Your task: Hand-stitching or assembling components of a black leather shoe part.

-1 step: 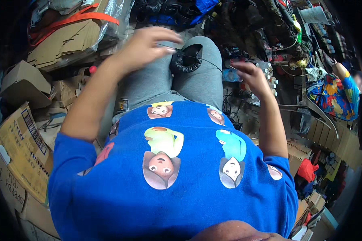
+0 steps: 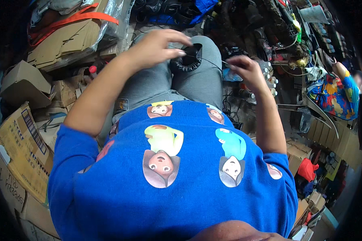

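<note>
Seated person, both hands working over a black earpad on the lap.

The left hand rests fingertips together on the top edge of the earpad, a black padded ring lying on the grey trousers between the thighs. The right hand is just beside it, fingers pinched on a thin wire running from the earpad. Cardboard boxes stand at the left; another person's sleeve shows far right.
</note>
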Motion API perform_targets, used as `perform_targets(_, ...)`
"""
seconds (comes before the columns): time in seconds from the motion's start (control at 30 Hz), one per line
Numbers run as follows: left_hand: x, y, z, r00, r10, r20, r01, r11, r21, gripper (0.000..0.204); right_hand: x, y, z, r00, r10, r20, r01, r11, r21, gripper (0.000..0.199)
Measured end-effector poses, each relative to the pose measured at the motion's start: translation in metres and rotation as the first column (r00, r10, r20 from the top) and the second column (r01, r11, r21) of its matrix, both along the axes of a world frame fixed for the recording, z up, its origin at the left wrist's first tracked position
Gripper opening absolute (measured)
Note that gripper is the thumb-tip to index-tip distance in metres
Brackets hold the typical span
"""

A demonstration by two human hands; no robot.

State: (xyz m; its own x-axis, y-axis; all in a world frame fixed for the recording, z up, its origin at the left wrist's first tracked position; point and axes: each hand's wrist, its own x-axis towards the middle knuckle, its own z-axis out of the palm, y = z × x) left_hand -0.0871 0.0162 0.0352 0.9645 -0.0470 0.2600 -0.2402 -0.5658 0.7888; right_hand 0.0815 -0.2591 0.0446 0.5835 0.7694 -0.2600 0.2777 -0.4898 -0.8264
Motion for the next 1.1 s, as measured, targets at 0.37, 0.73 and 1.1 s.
perform_targets(0.37, 0.063, -0.015, -0.024, 0.869, -0.286, -0.404, 0.183, 0.944, -0.275, 0.025, -0.008, 0.059, 0.011, 0.932, 0.253, 0.259, -0.246, 0.967, -0.061, 0.018)
perform_targets(0.73, 0.055, -0.018, -0.031, 0.755, -0.404, -0.516, -0.006, 0.783, -0.622, 0.03, -0.03, 0.038, -0.027, 0.977, 0.102, 0.189, -0.134, 0.978, 0.163, 0.019)
perform_targets(1.1, 0.056, -0.017, -0.025, 0.688, -0.461, -0.56, 0.097, 0.824, -0.559, 0.04, -0.059, 0.039, 0.005, 0.845, 0.149, 0.514, -0.157, 0.987, -0.028, 0.019)
